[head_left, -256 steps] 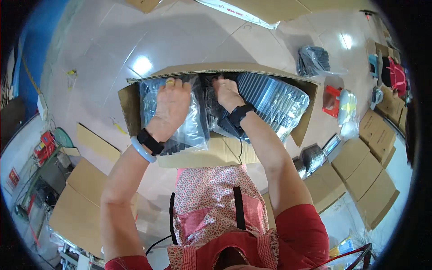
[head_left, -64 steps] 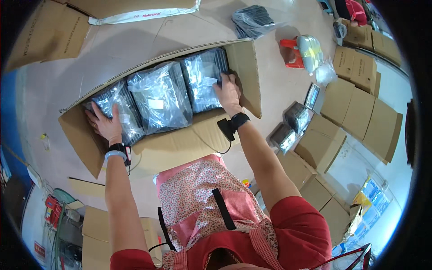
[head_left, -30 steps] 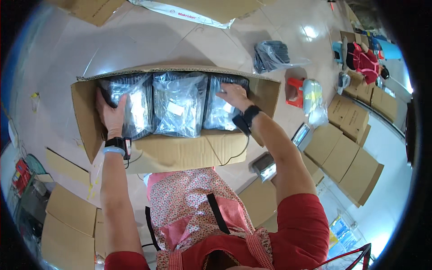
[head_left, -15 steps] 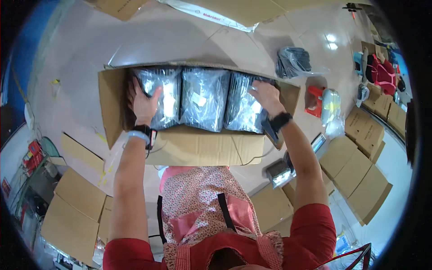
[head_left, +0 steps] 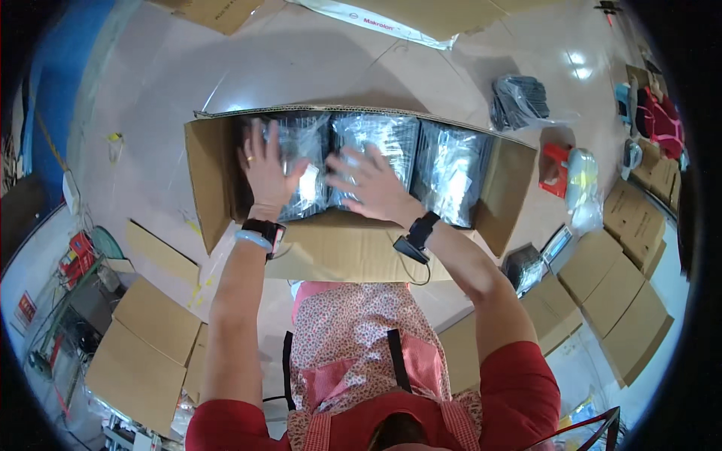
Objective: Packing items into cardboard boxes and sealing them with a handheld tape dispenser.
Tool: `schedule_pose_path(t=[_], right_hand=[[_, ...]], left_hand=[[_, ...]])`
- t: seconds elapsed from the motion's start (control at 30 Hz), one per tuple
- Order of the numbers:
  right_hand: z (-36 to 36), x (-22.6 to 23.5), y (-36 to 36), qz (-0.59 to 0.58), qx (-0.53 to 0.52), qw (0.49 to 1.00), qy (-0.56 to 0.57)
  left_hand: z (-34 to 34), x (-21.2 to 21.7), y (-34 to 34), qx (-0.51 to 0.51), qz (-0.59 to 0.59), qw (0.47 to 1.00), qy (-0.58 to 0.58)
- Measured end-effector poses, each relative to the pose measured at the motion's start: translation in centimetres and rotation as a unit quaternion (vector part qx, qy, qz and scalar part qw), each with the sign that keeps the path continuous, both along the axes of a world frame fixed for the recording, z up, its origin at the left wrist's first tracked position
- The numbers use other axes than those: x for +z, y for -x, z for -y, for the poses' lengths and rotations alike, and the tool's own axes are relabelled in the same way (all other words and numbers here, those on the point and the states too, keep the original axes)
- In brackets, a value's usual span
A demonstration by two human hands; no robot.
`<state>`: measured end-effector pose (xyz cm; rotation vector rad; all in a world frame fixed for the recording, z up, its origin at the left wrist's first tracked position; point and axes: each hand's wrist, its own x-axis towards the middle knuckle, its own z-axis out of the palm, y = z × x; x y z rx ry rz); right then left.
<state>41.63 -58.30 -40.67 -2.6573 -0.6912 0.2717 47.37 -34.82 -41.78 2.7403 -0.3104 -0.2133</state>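
Note:
An open cardboard box [head_left: 505,192] stands in front of me, holding three dark bundles in clear, shiny plastic bags side by side. Over the left bag [head_left: 307,135], my left hand [head_left: 268,171] lies flat with its fingers spread. My right hand [head_left: 374,188] reaches across the middle bag [head_left: 385,134], fingers apart and slightly blurred; whether it touches the plastic I cannot tell. Neither hand grips anything. The right bag [head_left: 451,173] has no hand on it, and a pale label shows under its plastic.
Beyond the box's right corner lies another bagged dark bundle [head_left: 520,101] on the floor. A red holder [head_left: 554,171] and a plastic-wrapped roll [head_left: 583,188] are nearby. Folded cardboard [head_left: 143,353] lies at left, more cartons [head_left: 617,301] at right. At the far right is another person [head_left: 660,124].
My right hand has moved left from the right bag to the middle one. My left hand stays at the left bag, its fingers straighter. The whole view has shifted slightly.

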Motion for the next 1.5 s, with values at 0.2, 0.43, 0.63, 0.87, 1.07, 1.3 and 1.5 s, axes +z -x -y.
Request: schedule_pose_path(t=[0.2,0.43,0.63,0.87,1.07,1.3,1.5], right_hand=[[-1.3,-2.6,1.5,-0.019,0.058,0.998,-0.017],[-1.9,5.1,8.7,-0.052,-0.100,0.988,-0.109],[-1.4,0.0,2.9,0.045,-0.251,0.966,-0.039],[0.1,-1.4,-1.9,-0.050,-0.302,0.949,0.074],[-1.3,0.5,-6.2,-0.098,-0.242,0.961,0.090],[2.5,1.6,-4.5,-0.143,-0.119,0.983,-0.007],[5.4,1.9,-6.7,-0.196,-0.102,0.967,-0.123]], left_hand=[[1.3,-0.7,-2.2,-0.064,0.034,0.997,-0.028],[1.5,0.0,2.3,-0.406,-0.017,0.913,-0.042],[2.9,-0.7,2.0,-0.410,-0.032,0.910,-0.056],[1.4,0.9,0.4,-0.315,-0.001,0.949,-0.002],[-0.1,-0.8,-1.2,-0.264,0.028,0.964,-0.029],[-2.2,-1.4,-0.5,-0.271,0.035,0.961,-0.039],[-0.3,-1.9,-1.8,-0.284,0.055,0.957,-0.014]])
